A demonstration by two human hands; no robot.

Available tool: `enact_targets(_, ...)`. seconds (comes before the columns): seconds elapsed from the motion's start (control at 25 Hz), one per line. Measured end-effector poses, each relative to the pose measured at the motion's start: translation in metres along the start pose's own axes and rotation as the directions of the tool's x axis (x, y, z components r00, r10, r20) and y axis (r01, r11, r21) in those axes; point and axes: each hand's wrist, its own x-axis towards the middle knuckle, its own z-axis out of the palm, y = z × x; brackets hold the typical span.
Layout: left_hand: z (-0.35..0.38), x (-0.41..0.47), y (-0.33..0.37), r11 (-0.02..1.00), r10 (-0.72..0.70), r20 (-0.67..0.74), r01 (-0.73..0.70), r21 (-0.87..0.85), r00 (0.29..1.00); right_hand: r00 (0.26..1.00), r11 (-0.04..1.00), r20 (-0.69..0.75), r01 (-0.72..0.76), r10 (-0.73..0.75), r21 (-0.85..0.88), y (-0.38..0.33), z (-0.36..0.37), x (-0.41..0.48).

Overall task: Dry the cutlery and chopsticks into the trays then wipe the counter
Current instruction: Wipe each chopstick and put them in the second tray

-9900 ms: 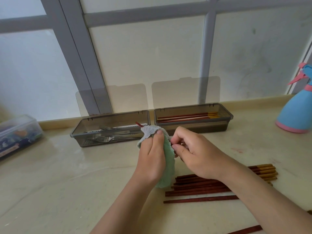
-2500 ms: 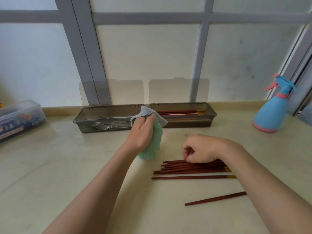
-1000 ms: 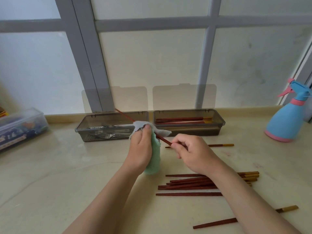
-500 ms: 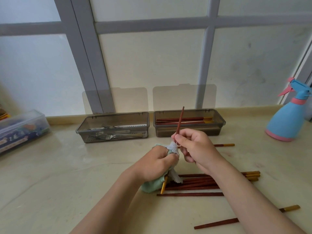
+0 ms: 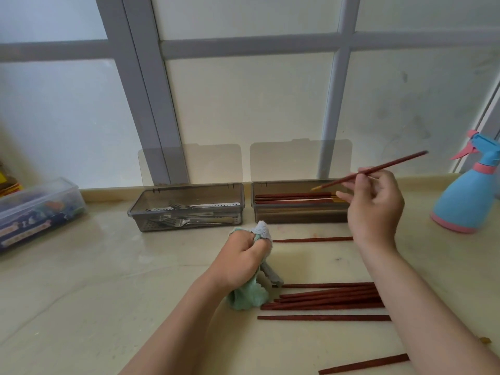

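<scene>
Along the desk's (image 5: 81,280) back, my left tray (image 5: 186,184) holds forks (image 5: 189,221), the right tray (image 5: 297,218) red chopsticks (image 5: 292,197). My left hand (image 5: 238,261) clenches the green cloth (image 5: 247,296); my right hand (image 5: 376,209) pinches one chopstick (image 5: 392,164) above the right tray.

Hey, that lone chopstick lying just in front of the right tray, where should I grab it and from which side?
Pinch the chopstick near its visible middle, coming down from above, finger and thumb on its long sides. It lies flat on the counter, running left to right, clear of the pile, so the top is open.
</scene>
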Motion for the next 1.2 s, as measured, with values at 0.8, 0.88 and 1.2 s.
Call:
enact_targets(0.8,-0.002,-0.001,0.004,0.995,-0.015,-0.123,0.002,-0.098,0.992,0.728,0.347,0.565,0.453,0.388,-0.821,0.003,-0.008,-0.012)
enact_targets(0.88,-0.003,-0.001,0.002,0.987,-0.026,-0.126,0.006,-0.160,0.992,0.680,0.284,0.557,0.480,0.477,-0.830,0.008,-0.019,-0.007)
enact_targets(1.2,-0.003,-0.001,0.006,0.940,-0.117,-0.325,-0.001,-0.342,0.938,0.648,0.474,0.648,0.459,0.400,-0.751,0.007,-0.024,-0.006)
